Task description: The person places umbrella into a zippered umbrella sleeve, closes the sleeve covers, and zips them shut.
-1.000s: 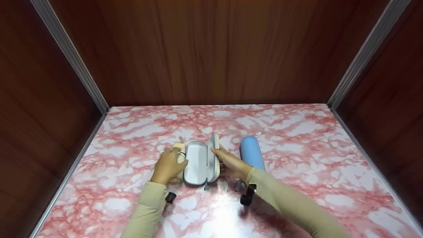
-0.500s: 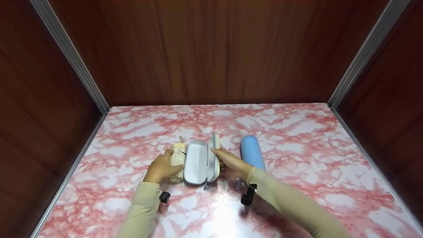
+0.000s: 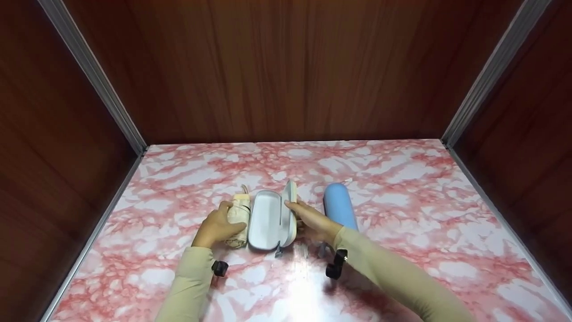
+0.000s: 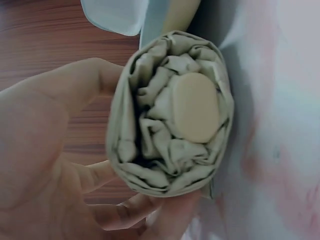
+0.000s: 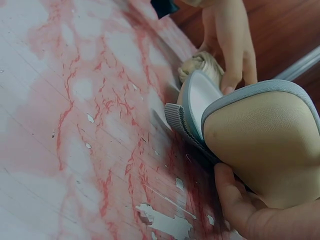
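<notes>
A folded cream umbrella (image 3: pixel 239 217) lies on the table to the left of an unzipped case. My left hand (image 3: pixel 218 226) grips its sides, thumb on the near right and fingers on the far left. In the left wrist view, the umbrella's (image 4: pixel 150 115) gathered fabric and oval beige end face the camera. The case (image 3: pixel 265 221) lies open, its pale grey inside bare and its lid (image 3: pixel 288 212) standing up on the right. My right hand (image 3: pixel 315 219) holds that lid, thumb on its inner edge. In the right wrist view, the lid's cream outside (image 5: pixel 260 135) shows, with fingers under it.
A blue rounded cylinder (image 3: pixel 340 205) lies just right of my right hand, its near end hidden by the forearm. The red-and-white marbled table (image 3: pixel 402 201) is bounded by brown wood-look panels (image 3: pixel 286 71) at the back and sides.
My left hand has slid left and toward me, from over the umbrella to its left side. The umbrella has shifted slightly left. My right hand and the case lid stay put.
</notes>
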Tool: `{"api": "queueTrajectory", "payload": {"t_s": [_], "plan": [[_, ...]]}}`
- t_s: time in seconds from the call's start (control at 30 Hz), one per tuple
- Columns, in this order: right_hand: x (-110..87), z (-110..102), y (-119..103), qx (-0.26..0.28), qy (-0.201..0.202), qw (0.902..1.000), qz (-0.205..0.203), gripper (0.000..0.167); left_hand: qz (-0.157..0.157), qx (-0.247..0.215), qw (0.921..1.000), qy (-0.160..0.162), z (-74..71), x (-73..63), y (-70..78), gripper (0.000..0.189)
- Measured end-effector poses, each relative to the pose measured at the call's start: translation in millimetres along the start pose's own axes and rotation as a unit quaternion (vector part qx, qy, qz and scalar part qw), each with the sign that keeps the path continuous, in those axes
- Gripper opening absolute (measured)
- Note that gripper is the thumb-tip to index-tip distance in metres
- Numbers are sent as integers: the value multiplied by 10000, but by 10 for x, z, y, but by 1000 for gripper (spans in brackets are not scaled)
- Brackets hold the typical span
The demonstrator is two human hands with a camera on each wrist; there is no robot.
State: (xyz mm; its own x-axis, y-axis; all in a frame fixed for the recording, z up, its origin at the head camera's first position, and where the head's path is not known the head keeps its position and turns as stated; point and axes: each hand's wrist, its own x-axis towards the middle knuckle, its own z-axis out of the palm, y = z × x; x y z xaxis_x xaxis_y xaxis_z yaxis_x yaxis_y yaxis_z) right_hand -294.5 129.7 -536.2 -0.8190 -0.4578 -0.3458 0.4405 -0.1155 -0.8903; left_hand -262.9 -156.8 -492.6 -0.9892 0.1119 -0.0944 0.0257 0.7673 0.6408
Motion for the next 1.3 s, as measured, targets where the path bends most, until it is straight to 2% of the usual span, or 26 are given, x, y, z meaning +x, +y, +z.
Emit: {"api": "queueTrajectory", "payload": {"t_s": [0.13, 0.33, 0.5, 0.73, 0.9, 1.07, 1.3], "plan": [[7, -7, 5, -54, 44, 10000, 4, 98, -7, -80, 9998, 174, 26, 20, -45, 76], [-30, -19, -2, -73, -90, 9999, 32, 107, -5, -122, 9990, 434, 68, 28, -114, 73], [-50, -16, -8, -23, -145, 9999, -4, 108, 10, -116, 9980, 615, 57, 15, -117, 74], [-38, -15, 10, -64, -104, 9999, -6, 106, 86, -283, 9967, 762, -34, -49, 5, 71], [-17, -26, 24, -35, -95, 9999, -26, 102, 199, -194, 9965, 790, -76, -109, 150, 71], [-18, -18, 21, -14, -78, 9999, -77, 100, 317, -94, 9966, 754, -49, -149, 276, 73], [-20, -41, 29, -41, -125, 9999, -45, 98, 551, 163, 9956, 746, 65, -179, 384, 70]]}}
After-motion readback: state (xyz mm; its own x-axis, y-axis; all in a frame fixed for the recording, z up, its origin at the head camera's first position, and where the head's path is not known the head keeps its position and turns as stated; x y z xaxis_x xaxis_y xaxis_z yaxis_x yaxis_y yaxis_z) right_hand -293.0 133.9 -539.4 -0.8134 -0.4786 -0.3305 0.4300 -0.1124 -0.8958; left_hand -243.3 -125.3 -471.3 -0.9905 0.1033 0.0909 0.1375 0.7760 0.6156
